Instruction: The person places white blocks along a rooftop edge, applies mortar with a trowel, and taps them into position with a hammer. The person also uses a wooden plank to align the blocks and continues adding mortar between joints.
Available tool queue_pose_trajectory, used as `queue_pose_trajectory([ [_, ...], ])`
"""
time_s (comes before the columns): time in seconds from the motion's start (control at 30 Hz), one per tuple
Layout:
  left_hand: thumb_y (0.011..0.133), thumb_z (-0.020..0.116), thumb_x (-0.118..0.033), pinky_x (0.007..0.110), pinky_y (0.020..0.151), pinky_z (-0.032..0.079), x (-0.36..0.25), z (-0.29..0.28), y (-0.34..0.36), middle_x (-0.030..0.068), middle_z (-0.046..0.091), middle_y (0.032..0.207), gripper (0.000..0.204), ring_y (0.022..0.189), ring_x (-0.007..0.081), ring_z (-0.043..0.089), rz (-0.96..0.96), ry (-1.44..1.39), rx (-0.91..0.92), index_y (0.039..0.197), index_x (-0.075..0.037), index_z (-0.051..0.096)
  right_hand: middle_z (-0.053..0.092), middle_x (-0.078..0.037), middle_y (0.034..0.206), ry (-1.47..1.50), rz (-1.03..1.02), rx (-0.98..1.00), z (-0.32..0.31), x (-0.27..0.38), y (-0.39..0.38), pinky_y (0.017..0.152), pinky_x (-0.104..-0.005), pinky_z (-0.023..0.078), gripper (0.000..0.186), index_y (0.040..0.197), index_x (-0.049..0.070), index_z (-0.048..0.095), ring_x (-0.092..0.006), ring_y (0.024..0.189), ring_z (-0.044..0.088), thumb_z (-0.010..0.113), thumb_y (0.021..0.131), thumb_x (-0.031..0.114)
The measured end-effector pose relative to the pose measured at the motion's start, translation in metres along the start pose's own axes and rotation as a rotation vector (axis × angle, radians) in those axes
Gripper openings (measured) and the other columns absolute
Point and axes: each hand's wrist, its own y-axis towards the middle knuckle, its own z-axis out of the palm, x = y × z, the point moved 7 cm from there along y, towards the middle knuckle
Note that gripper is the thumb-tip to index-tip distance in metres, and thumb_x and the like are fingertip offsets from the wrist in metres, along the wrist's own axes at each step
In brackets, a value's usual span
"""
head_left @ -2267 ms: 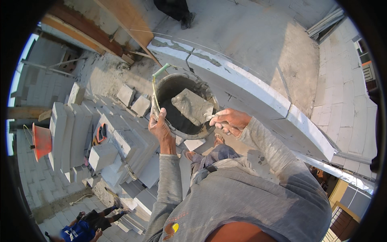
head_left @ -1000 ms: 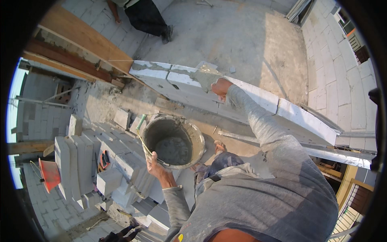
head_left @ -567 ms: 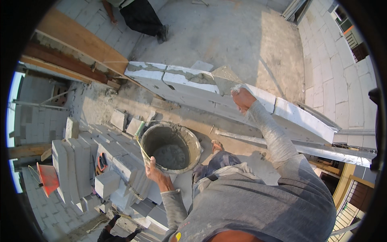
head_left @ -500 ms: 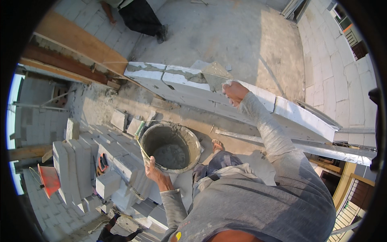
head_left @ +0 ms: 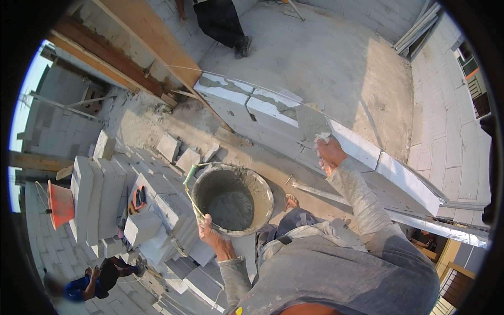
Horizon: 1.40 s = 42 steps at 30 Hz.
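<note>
My right hand (head_left: 331, 152) grips a trowel, its grey mortar-smeared blade (head_left: 312, 122) at the top of a low wall of white blocks (head_left: 278, 122). Patchy grey mortar (head_left: 275, 100) covers the wall top left of the blade. The trowel's handle is mostly hidden in my fist. At the near left side of a round bucket (head_left: 268, 210), my left hand (head_left: 212, 236) is closed on the rim, beside the wire handle with its green grip (head_left: 190, 174). Wet grey mortar (head_left: 229, 207) lies inside the bucket.
Stacked pale blocks (head_left: 94, 197) stand left of the bucket, with a handsaw (head_left: 137, 199) on them. An orange bucket (head_left: 60, 205) is beyond. A metal bar (head_left: 320, 192) lies along the wall's foot. One person (head_left: 218, 21) stands across the wall; another (head_left: 86, 283) is at lower left.
The view has swung, shifting the wall and bucket rightward in the picture. The trowel blade has changed its tilt at the wall top. More of the person at lower left shows.
</note>
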Motion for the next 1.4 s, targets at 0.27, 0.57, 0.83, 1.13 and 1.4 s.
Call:
queue_pose_trajectory([
  [0.27, 0.088, 0.07, -0.001, 0.028, 0.078, 0.055, -0.021, -0.06, 0.007, 0.0071, 0.068, 0.104, 0.033, 0.086, 0.0158, 0.066, 0.101, 0.105, -0.078, 0.119, 0.005, 0.065, 0.064, -0.011, 0.083, 0.4, -0.054, 0.278, 0.198, 0.206, 0.135, 0.055, -0.0418, 0.053, 0.034, 0.101, 0.001, 0.062, -0.0235, 0.057, 0.061, 0.065, 0.094, 0.033],
  [0.57, 0.089, 0.069, -0.005, 0.033, 0.083, 0.058, -0.03, -0.121, 0.001, 0.0115, 0.07, 0.109, 0.038, 0.091, 0.0222, 0.069, 0.061, 0.178, -0.21, 0.125, 0.005, 0.062, 0.067, -0.012, 0.089, 0.219, -0.003, 0.484, 0.253, 0.258, 0.269, 0.052, -0.0443, 0.054, 0.038, 0.102, 0.004, 0.066, -0.0267, 0.066, 0.065, 0.071, 0.088, 0.04],
  [0.83, 0.087, 0.07, -0.004, 0.035, 0.08, 0.059, -0.027, -0.102, 0.008, 0.0115, 0.069, 0.104, 0.033, 0.087, 0.0227, 0.069, 0.026, 0.112, -0.17, 0.118, 0.005, 0.064, 0.058, -0.006, 0.078, -0.028, -0.073, 0.374, 0.125, 0.133, 0.182, 0.055, -0.0374, 0.048, 0.039, 0.091, 0.004, 0.066, -0.0209, 0.065, 0.057, 0.055, 0.096, 0.042],
  [1.13, 0.086, 0.072, -0.005, 0.032, 0.08, 0.057, -0.017, -0.048, 0.014, 0.0084, 0.068, 0.099, 0.026, 0.085, 0.0191, 0.066, 0.039, 0.215, -0.004, 0.11, 0.002, 0.066, 0.059, -0.007, 0.081, -0.161, 0.018, 0.208, 0.026, 0.055, 0.073, 0.053, -0.039, 0.05, 0.045, 0.099, 0.003, 0.066, -0.02, 0.06, 0.057, 0.05, 0.1, 0.045],
  [1.4, 0.089, 0.072, -0.006, 0.029, 0.078, 0.055, -0.001, 0.007, -0.006, 0.0051, 0.068, 0.099, 0.024, 0.085, 0.0153, 0.065, 0.025, 0.197, 0.16, 0.112, 0.001, 0.067, 0.053, -0.005, 0.076, -0.104, 0.123, 0.121, -0.039, -0.022, 0.027, 0.049, -0.0377, 0.046, 0.045, 0.095, 0.004, 0.064, -0.0185, 0.055, 0.052, 0.05, 0.102, 0.046],
])
